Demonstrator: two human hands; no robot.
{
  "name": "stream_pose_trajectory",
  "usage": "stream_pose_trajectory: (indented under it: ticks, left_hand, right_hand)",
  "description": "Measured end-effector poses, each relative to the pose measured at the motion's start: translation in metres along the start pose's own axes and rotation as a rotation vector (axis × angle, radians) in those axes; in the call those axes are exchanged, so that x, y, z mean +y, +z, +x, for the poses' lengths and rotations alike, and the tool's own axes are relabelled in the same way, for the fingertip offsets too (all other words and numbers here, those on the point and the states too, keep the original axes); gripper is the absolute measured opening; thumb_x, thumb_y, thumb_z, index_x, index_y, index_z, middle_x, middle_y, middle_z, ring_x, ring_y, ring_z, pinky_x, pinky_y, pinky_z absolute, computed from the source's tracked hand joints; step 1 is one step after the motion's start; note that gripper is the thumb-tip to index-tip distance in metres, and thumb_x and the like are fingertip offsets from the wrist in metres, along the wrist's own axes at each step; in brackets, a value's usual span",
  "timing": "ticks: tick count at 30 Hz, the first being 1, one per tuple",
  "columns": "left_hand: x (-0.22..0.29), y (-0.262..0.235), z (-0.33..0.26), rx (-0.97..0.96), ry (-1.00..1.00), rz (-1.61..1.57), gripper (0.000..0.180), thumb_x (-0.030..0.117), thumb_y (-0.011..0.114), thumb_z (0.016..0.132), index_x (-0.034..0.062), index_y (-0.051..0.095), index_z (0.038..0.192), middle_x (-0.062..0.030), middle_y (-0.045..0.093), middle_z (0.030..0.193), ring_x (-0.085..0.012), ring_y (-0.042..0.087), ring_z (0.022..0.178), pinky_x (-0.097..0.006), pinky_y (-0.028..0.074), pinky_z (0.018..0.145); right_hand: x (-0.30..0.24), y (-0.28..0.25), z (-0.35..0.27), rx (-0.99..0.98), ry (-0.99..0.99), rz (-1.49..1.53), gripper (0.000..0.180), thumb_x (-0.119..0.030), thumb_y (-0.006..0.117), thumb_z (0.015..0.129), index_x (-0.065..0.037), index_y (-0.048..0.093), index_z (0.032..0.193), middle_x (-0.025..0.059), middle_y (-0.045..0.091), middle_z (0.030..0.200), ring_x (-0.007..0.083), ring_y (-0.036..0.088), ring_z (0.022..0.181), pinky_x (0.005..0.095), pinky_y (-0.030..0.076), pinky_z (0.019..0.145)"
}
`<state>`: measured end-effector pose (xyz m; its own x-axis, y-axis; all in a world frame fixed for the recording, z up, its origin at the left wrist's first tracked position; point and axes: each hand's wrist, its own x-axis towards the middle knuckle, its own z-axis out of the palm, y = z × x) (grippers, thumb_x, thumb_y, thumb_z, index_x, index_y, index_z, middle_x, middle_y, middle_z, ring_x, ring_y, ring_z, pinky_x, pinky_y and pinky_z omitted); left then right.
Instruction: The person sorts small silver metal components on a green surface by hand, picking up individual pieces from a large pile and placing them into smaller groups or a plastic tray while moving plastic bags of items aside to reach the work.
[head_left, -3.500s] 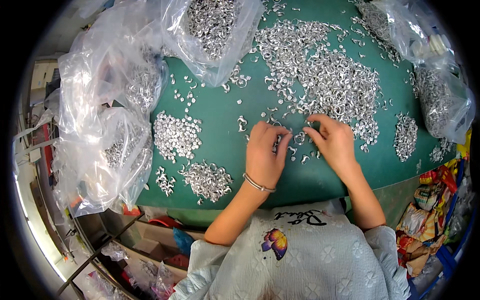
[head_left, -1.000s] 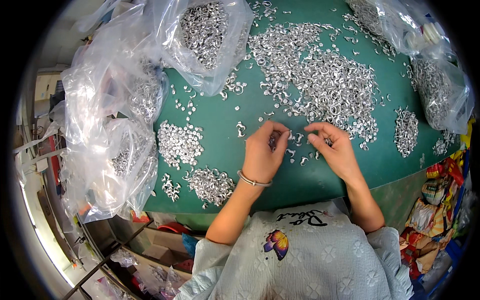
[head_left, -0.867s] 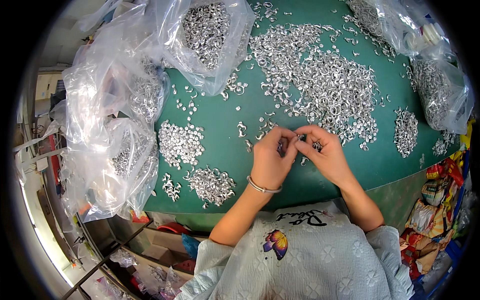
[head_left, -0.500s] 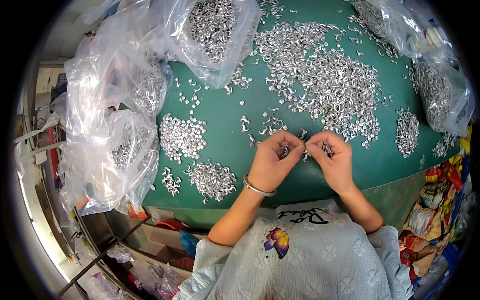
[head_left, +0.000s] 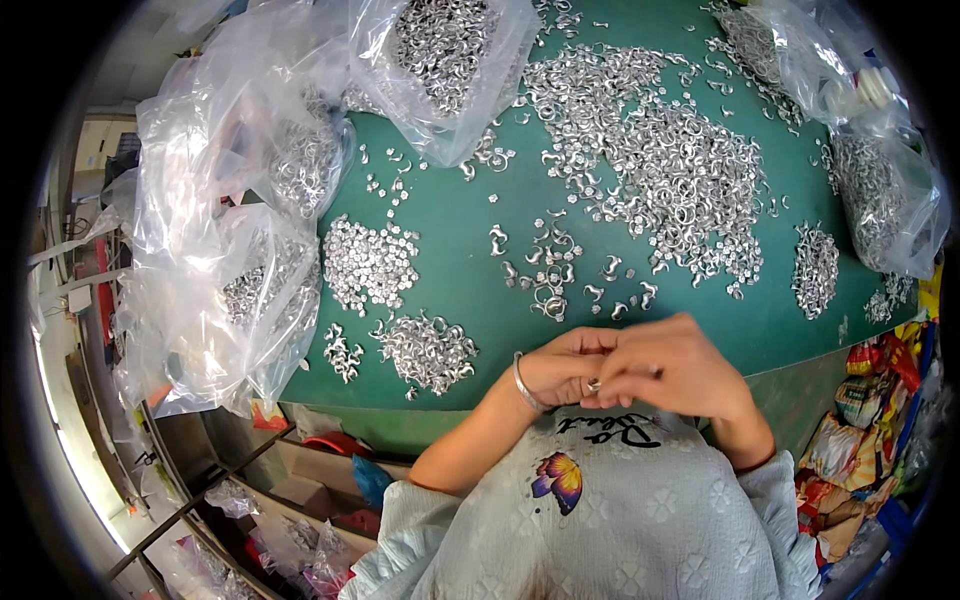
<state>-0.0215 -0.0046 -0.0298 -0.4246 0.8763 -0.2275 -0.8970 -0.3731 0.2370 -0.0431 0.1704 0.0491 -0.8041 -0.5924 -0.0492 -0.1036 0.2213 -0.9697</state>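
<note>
Silver metal part (head_left: 593,386) shows where the left hand (head_left: 562,368) and right hand (head_left: 680,365) meet, nearer than the main heap (head_left: 690,180); neither grip can be told through blur. Left of the heap, small piles (head_left: 428,355) appear separated; the heap appears undivided. It partly covers the green worktop (head_left: 450,230). Clear bag (head_left: 508,65): left of the heap. Pale panel (head_left: 97,150): farther left.

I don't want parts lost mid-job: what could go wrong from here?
A small metal piece shows where the left hand and right hand overlap; it could slip off the green table, whose near edge is close by. The pile of rounded pieces and pile of curved pieces sit close together, so a bump might mix them.
</note>
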Motion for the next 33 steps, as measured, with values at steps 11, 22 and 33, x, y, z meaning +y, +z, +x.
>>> stream_pose_trajectory:
  ticks: [11, 22, 33]
  left_hand:
    - [-0.027, 0.010, 0.004, 0.244, 0.275, -0.054, 0.024, 0.020, 0.049, 0.093, -0.0008, 0.053, 0.105, -0.0053, 0.054, 0.084, -0.0095, 0.049, 0.069, -0.020, 0.038, 0.053]
    - [0.005, 0.015, 0.032, 1.150, 0.607, 1.820, 0.022, 0.025, 0.069, 0.077, 0.0074, 0.061, 0.087, -0.0068, 0.053, 0.056, -0.0212, 0.052, 0.048, -0.032, 0.041, 0.044]
    - [0.039, 0.007, 0.006, 0.489, 0.388, 0.190, 0.013, 0.016, 0.053, 0.088, 0.0061, 0.050, 0.080, -0.0028, 0.044, 0.071, -0.0093, 0.038, 0.055, -0.022, 0.029, 0.043]
  right_hand:
    - [0.040, 0.018, -0.019, 0.302, 0.037, 0.325, 0.002, 0.002, 0.063, 0.076, 0.002, 0.062, 0.076, 0.0055, 0.057, 0.066, 0.0109, 0.053, 0.058, 0.0221, 0.040, 0.054]
    - [0.069, -0.005, -0.017, 0.581, 0.313, 1.429, 0.020, -0.019, 0.043, 0.095, -0.002, 0.050, 0.090, 0.0024, 0.042, 0.071, 0.0106, 0.039, 0.056, 0.0216, 0.029, 0.043]
    - [0.074, -0.022, -0.028, 0.486, 0.306, 1.176, 0.025, -0.020, 0.045, 0.095, 0.002, 0.056, 0.098, -0.0014, 0.040, 0.059, 0.0059, 0.035, 0.046, 0.0194, 0.025, 0.039]
